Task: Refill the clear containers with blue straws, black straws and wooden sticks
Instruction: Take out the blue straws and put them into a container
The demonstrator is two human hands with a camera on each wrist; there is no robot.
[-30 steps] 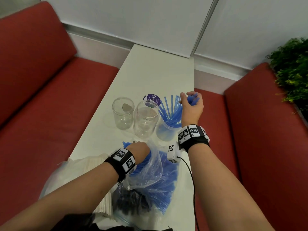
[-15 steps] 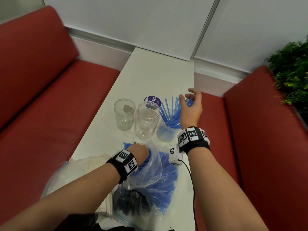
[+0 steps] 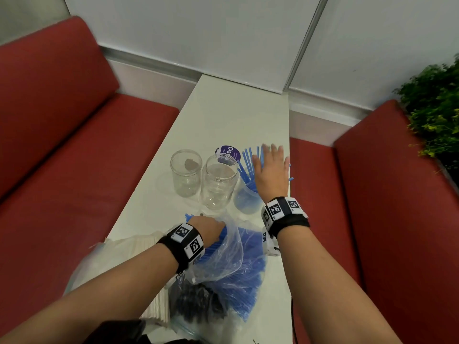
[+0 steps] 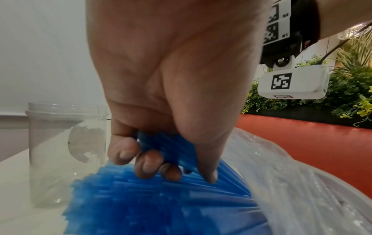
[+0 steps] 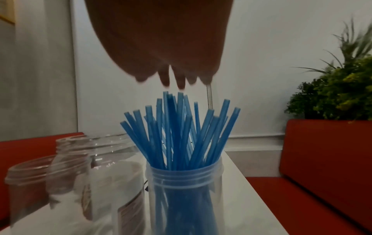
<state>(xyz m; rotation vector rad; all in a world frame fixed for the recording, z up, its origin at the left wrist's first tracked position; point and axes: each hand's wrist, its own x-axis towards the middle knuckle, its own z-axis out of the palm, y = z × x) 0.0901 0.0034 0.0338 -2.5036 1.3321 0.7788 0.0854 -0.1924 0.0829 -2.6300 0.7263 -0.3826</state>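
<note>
Blue straws are standing fanned out in the rightmost clear container on the white worktop, right beneath the right hand, which is hovering flat with fingers spread and gripping nothing; its fingertips are sitting just above the straw ends. The left hand is reaching into a clear plastic bag near the front edge, its fingers curling round a bunch of loose blue straws; the bag film is hiding part of that heap. Two more clear jars, the middle jar and the left jar, are standing empty beside the filled one. A purple round label behind them is showing "Cla", the rest being covered by the middle jar's rim. Black straws are lying in the bag, dark and hard to make out, and wooden sticks are partly cut off by the left forearm. Red bench seats are flanking the worktop.
</note>
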